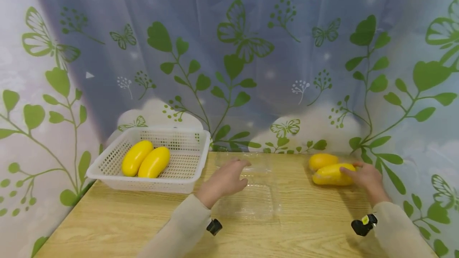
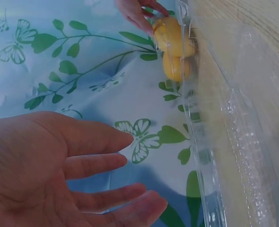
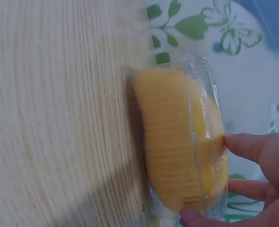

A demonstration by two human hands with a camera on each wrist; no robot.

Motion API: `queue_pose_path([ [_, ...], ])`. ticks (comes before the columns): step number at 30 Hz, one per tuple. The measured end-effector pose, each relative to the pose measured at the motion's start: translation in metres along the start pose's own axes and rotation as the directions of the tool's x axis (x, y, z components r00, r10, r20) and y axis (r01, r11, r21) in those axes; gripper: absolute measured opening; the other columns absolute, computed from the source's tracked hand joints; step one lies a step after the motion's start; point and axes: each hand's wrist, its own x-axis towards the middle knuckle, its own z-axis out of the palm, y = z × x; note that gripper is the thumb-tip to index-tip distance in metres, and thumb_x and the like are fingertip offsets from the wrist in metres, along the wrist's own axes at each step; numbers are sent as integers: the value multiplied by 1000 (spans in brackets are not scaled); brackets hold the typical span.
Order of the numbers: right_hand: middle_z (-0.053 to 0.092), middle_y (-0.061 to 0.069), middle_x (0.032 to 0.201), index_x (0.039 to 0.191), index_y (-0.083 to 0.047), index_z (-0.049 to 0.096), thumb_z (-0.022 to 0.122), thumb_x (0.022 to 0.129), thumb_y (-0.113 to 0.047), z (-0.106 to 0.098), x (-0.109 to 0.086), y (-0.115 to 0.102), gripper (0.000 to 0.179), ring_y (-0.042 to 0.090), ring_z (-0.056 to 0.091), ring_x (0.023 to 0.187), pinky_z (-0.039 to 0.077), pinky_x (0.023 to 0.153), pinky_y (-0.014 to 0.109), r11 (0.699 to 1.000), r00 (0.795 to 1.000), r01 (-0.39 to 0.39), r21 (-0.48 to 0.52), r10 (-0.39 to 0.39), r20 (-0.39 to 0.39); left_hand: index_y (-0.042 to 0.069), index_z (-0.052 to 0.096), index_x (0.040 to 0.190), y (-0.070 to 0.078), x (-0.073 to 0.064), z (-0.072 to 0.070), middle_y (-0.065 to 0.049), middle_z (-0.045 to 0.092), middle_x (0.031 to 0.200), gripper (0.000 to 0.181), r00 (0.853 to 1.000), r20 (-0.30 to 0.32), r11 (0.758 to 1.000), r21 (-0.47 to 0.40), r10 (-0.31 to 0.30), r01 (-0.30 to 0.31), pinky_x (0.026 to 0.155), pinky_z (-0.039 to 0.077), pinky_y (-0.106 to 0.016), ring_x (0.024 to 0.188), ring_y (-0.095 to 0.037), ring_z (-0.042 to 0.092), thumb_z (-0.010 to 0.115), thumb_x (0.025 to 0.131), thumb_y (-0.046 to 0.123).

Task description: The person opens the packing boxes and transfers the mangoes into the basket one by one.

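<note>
My right hand (image 1: 369,178) is at the right end of a clear plastic box (image 3: 207,118) that holds yellow mangoes (image 1: 331,174). In the right wrist view its thumb and fingers grip the box's end from different sides. My left hand (image 1: 226,180) hovers above an opened clear plastic box (image 1: 247,202) with its lid folded back. The left wrist view shows that hand's fingers (image 2: 101,165) spread and relaxed, holding nothing. The opened box's see-through wall (image 2: 200,142) stands beside it.
A white slotted basket (image 1: 183,184) on the left holds two yellow mangoes (image 1: 145,160). All stand on a wood-grain table (image 1: 305,226). Behind and at both sides hangs a curtain (image 1: 201,51) with leaves and butterflies, close to the table's back edge.
</note>
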Motion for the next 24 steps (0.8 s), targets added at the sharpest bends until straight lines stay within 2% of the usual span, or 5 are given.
queue_pose_path([
  [6,42,46,143,142,17,41,56,99,-60,4,-17,-8,89,62,49,119,44,100,68,990,998,68,-127,-67,17,9,58,145,13,7,3,-11,59,148,48,1000,2,1000,21,15,-15,116,46,-49,143,-32,51,66,97,13],
  [9,47,44,138,136,17,44,61,96,-61,3,-27,-16,89,59,53,113,47,94,65,988,997,75,-137,-71,35,9,58,145,19,9,4,-12,59,149,47,1000,11,1000,5,22,-22,116,46,-48,144,-32,49,66,98,12],
  [14,52,44,132,127,15,52,66,92,-63,1,-41,-31,87,55,57,107,50,86,60,977,992,113,-180,-100,78,9,59,143,27,14,10,-11,61,146,45,999,15,999,-1,35,-35,112,49,-46,143,-32,50,67,99,12],
  [19,62,39,119,119,11,57,67,91,-64,2,-53,-40,81,44,63,94,53,78,52,956,984,161,-247,-137,112,11,59,143,37,20,17,-8,61,145,44,998,34,999,-19,52,-51,109,51,-42,140,-29,53,66,99,13],
  [24,66,33,111,111,10,56,67,90,-66,2,-61,-42,80,35,64,85,52,72,45,942,980,178,-285,-143,138,10,59,143,53,30,26,-7,61,146,43,994,62,996,-45,85,-83,106,52,-38,140,-28,53,65,100,14],
])
